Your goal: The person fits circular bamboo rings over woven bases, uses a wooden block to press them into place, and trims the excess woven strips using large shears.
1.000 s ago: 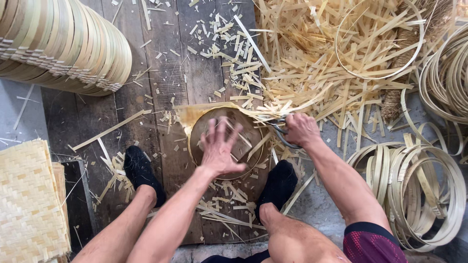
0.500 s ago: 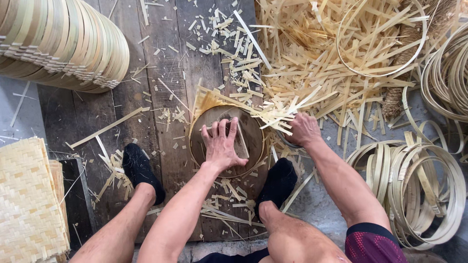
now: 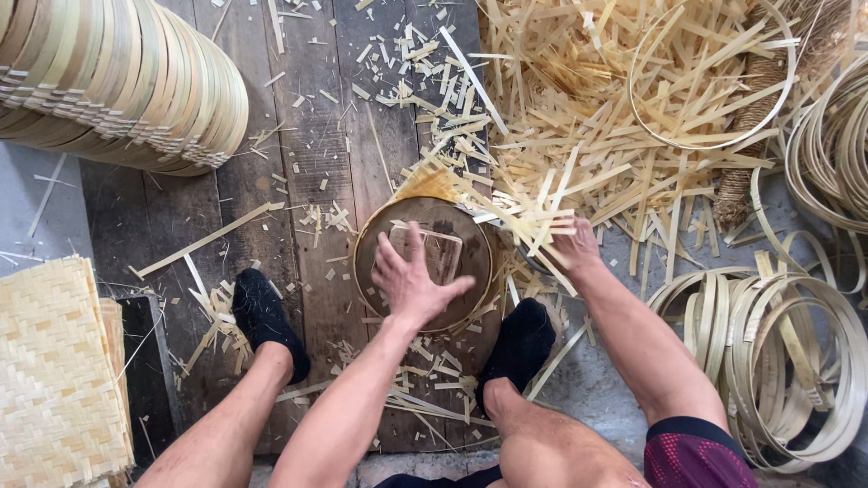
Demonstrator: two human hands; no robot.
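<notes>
Head view: left hand (image 3: 411, 280) is pressing flat, fingers spread, on round woven tray (image 3: 423, 262) lying on plank floor (image 3: 298, 163). Right hand (image 3: 571, 246) is reaching into bamboo strips (image 3: 579, 136), grip hidden. Tray edge looks partly trimmed.

A single camera sits on the person's head and looks almost straight down, so the plank floor (image 3: 298, 181) fills the frame like a plan. The person's own legs and arms enter from the bottom edge, which places the body just beneath the lens. The view is close, about arm's reach: the left hand (image 3: 411, 280) lies near the centre, the right hand (image 3: 574, 246) right of centre. No second view overlaps it.
</notes>
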